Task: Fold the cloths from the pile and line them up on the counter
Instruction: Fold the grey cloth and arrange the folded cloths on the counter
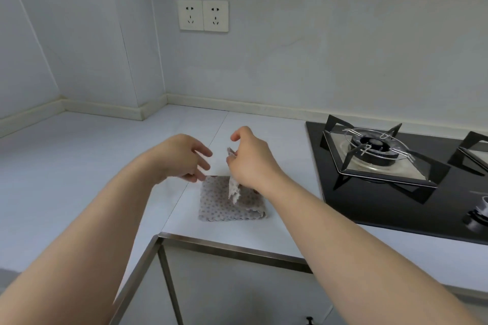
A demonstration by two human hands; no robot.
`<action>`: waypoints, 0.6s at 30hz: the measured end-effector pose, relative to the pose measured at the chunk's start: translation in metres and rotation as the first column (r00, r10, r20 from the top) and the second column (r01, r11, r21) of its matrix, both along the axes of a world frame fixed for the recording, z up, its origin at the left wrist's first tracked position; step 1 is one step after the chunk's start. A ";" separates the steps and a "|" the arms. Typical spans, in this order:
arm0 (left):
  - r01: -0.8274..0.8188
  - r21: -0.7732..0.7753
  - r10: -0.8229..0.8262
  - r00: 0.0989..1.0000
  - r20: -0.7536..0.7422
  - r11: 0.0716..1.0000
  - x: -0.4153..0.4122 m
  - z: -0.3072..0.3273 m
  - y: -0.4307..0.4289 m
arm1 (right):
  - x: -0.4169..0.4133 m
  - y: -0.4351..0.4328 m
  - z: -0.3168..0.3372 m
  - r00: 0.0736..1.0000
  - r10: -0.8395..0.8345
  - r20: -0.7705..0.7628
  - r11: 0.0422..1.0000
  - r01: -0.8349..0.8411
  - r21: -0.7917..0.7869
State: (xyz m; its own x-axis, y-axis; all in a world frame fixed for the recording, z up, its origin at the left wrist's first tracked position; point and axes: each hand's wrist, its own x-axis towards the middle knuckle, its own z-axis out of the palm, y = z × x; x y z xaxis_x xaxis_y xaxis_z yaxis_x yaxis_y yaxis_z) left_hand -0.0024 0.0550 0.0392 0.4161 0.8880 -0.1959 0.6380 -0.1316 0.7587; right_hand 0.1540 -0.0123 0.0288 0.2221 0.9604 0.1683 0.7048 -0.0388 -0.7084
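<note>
A grey dotted cloth [224,206] lies mostly folded on the white counter [79,166], near the inner corner of its front edge. My right hand [250,163] pinches one corner of that cloth and holds it lifted above the rest, so a pale strip hangs down from the fingers. My left hand [184,158] hovers just left of the lifted corner, over the cloth's far left edge, with fingers spread and relaxed and nothing in them. No pile of other cloths is in view.
A black gas hob [396,179] with metal pan supports fills the counter to the right of the cloth. Two wall sockets [203,15] sit on the wall behind. The counter's metal-trimmed front edge [224,244] runs just below the cloth.
</note>
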 end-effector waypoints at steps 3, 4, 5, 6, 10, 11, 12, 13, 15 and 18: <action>-0.087 -0.216 0.109 0.990 0.092 0.972 0.004 -0.009 0.002 | -0.011 0.004 -0.009 0.998 0.033 -0.048 0.999 -0.034 -0.027; -0.099 -0.269 0.139 0.982 0.131 0.958 0.006 -0.013 0.002 | -0.014 0.005 -0.011 0.998 0.046 -0.043 0.998 -0.048 -0.030; -0.099 -0.318 0.158 0.974 0.165 0.943 0.007 -0.016 0.002 | -0.015 0.006 -0.013 0.998 0.058 -0.038 0.998 -0.059 -0.031; -0.097 -0.355 0.172 0.968 0.184 0.930 0.008 -0.019 0.002 | -0.016 0.007 -0.014 0.996 0.071 -0.048 0.997 -0.073 -0.037; -0.138 -0.343 0.198 0.969 0.146 0.929 0.012 -0.031 0.008 | -0.003 0.007 -0.021 0.980 0.034 -0.194 0.998 -0.044 -0.049; -0.145 -0.309 0.191 0.974 0.124 0.940 0.012 -0.033 0.008 | 0.004 0.007 -0.023 0.981 -0.010 -0.193 1.000 0.004 -0.031; -0.143 -0.271 0.177 0.979 0.104 0.952 0.013 -0.035 0.008 | 0.013 0.008 -0.026 0.988 -0.051 -0.143 0.999 0.050 -0.016; -0.135 -0.228 0.158 0.984 0.086 0.964 0.014 -0.036 0.008 | 0.022 0.010 -0.029 0.996 -0.081 -0.042 0.997 0.081 -0.020; -0.131 -0.147 0.140 0.989 0.053 0.980 0.016 -0.040 0.006 | 0.035 0.013 -0.036 0.978 -0.077 0.192 0.987 0.101 -0.121; -0.147 -0.081 0.150 0.988 0.032 0.986 0.021 -0.045 0.004 | 0.045 0.016 -0.044 0.946 -0.004 0.325 0.945 0.110 -0.308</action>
State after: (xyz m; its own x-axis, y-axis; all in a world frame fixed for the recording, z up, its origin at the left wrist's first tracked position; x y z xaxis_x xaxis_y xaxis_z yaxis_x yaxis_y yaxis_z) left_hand 0.0182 0.0593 -0.0059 0.2896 0.9228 -0.2540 0.6168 0.0230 0.7868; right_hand 0.1987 0.0041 -0.0150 0.2639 0.9618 -0.0730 0.8789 -0.2709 -0.3926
